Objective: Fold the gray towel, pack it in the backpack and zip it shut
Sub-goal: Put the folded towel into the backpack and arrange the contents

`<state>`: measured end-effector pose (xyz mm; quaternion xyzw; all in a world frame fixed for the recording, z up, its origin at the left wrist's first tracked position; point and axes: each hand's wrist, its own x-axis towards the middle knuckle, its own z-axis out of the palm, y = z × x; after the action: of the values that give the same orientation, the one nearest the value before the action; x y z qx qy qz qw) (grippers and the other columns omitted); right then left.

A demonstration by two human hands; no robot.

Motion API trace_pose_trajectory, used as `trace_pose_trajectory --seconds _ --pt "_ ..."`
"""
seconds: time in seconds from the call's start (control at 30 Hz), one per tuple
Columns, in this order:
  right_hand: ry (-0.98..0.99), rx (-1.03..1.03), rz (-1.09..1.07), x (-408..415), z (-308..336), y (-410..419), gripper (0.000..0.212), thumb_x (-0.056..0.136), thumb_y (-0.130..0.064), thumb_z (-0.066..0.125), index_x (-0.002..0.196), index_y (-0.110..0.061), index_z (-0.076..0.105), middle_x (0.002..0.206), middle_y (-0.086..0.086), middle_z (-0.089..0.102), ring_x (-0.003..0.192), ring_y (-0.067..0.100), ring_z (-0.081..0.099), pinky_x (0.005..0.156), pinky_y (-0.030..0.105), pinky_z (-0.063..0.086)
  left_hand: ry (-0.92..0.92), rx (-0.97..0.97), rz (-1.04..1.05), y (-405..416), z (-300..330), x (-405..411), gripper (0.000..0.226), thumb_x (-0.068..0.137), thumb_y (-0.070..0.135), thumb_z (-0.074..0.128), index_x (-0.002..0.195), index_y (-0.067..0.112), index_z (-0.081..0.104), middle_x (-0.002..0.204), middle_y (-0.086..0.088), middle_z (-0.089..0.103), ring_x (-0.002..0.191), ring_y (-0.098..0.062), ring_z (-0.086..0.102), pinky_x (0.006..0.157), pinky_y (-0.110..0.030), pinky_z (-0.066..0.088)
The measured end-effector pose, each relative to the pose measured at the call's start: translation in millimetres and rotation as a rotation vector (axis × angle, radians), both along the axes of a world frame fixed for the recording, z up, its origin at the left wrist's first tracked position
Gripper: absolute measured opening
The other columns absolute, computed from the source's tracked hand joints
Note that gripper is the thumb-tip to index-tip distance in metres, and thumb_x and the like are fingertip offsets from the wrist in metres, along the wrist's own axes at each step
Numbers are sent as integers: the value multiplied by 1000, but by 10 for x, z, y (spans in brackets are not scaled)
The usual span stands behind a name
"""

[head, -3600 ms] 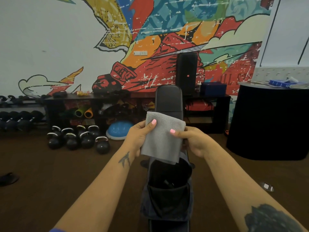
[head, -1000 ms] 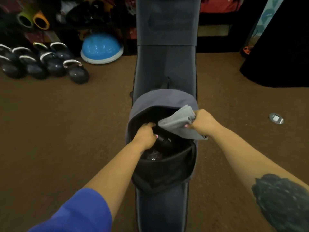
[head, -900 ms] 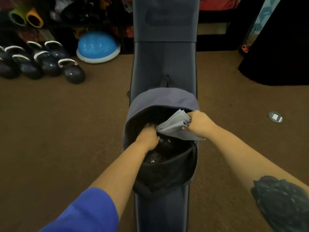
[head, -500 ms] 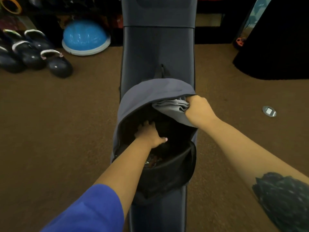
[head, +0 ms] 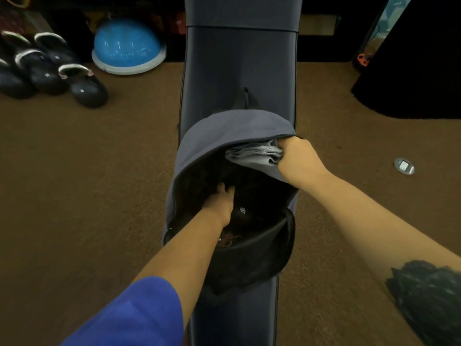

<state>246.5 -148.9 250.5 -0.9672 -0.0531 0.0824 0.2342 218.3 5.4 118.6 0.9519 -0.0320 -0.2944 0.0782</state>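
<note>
Gripping the folded gray towel [head: 257, 156] in a clenched fist, the right hand [head: 299, 159] sat at the upper right of the backpack's mouth, near the centre of the frame, with the towel tucked just under the gray top flap. The backpack [head: 224, 136] lay open on the dark padded counter [head: 239, 71], which ran up the middle of the frame. The left hand [head: 222, 203] reached down into the dark main compartment; its fingers [head: 225, 191] were half lost in shadow, so I could not tell whether they grasped anything. A blue sleeve [head: 134, 313] filled the lower left. On the brown floor at the upper left stood a blue balance dome [head: 128, 46] and several dark kettlebells [head: 50, 71].
</note>
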Motion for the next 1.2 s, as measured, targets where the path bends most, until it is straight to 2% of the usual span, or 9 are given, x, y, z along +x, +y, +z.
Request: trace_pose_trajectory --seconds 0.07,0.17,0.23,0.3,0.5,0.7,0.77,0.87,1.2 --pt "0 -3 14 11 -1 25 21 84 10 43 86 -4 58 85 20 58 66 30 48 63 32 34 -15 -14 33 5 -21 -17 84 81 0 59 149 22 14 152 -17 13 120 -37 49 99 -40 45" --pt "3 -27 33 50 -9 82 29 86 7 43 109 1 61 108 22 62 93 35 56 79 36 44 43 -59 71 42 -11 -103 77 75 3 70 139 16 30 147 -15 20 115 -37 50 96 -40 44" --pt "41 -99 66 81 -19 133 35 90 3 43 121 -2 57 126 21 57 114 36 51 97 38 40 49 -42 34 55 0 -183 73 73 5 72 134 17 35 147 -14 14 119 -37 45 98 -42 44" --pt "82 -150 100 105 -31 185 39 92 1 41 129 -3 52 135 19 51 123 36 46 104 38 34 55 -45 31 54 -2 -247 75 74 3 70 135 21 32 149 -13 9 123 -38 40 101 -44 43" --pt "97 -214 162 145 -150 281 36 93 -3 42 127 -6 53 130 19 54 116 36 51 98 37 39 110 -37 -3 2 56 -303 86 69 6 77 138 17 28 139 -16 34 123 -39 45 100 -45 43" --pt "161 -303 235 315 -485 416 46 94 -12 46 140 -13 42 142 15 46 125 34 47 104 38 39 0 -33 -34 -91 116 -464 59 73 13 73 123 11 43 129 -16 44 111 -39 55 90 -42 48" --pt "161 -364 297 386 -652 441 54 89 -15 58 140 -14 42 143 13 46 127 33 47 105 39 40 -22 -38 -29 -98 110 -515 54 75 12 69 123 13 43 128 -15 45 110 -38 55 89 -40 49" --pt "226 -451 352 442 -815 534 59 72 -11 73 128 -11 54 130 15 57 114 33 58 92 38 51 -2 -28 -28 -86 141 -550 58 75 15 70 126 16 41 130 -14 42 113 -37 52 91 -39 48" --pt "498 -369 378 193 -1378 811 36 99 -13 37 133 -5 47 138 19 49 122 32 51 96 34 42 102 -62 -20 0 271 -602 76 76 15 71 139 21 30 137 -15 33 120 -39 41 95 -48 48"
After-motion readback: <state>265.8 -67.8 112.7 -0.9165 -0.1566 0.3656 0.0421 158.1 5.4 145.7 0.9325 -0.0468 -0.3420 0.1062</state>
